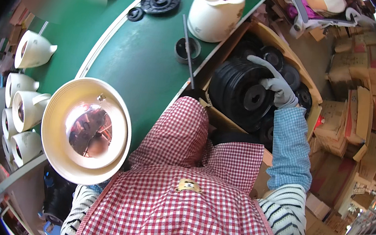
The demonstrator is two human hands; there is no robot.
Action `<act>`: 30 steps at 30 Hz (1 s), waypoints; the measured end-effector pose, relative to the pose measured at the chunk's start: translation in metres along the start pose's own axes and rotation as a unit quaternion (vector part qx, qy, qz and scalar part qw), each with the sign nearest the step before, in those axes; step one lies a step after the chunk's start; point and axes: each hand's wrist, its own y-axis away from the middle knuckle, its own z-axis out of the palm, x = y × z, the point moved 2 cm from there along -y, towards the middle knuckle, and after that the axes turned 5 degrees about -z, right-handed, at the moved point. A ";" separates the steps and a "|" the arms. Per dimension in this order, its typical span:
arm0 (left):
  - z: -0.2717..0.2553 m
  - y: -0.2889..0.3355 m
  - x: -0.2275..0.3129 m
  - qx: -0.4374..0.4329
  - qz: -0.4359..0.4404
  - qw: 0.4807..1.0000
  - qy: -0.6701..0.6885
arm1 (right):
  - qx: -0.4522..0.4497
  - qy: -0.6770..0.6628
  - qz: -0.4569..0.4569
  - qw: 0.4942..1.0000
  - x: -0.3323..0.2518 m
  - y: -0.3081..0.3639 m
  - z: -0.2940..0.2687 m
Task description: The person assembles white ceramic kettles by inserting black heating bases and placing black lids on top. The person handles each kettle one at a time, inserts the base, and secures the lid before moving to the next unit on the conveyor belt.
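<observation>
A cream jug body (50,121) is lifted close on my left, its wide round mouth upward and a shiny mirrored lining (90,132) inside. My left forearm (93,189) runs behind it; the jug body hides the hand and fingers that hold it up. My right hand (282,91), in a grey glove, reaches into a cardboard box (310,91) on the right. One finger stretches over the top of a stack of black round plastic discs (234,88), while the thumb side touches the front disc, fingers apart.
On the green bench (134,61) stand a cream jug (217,13), a small black cup (186,51) with a thin rod (188,48), and a black disc (160,1) with smaller rings. Several cream jugs (34,51) line the left. Cardboard cartons (357,121) are stacked at right.
</observation>
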 end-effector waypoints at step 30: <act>-0.024 0.075 0.045 -0.120 0.058 0.990 0.051 | -0.035 -0.132 0.127 0.982 0.144 0.169 0.162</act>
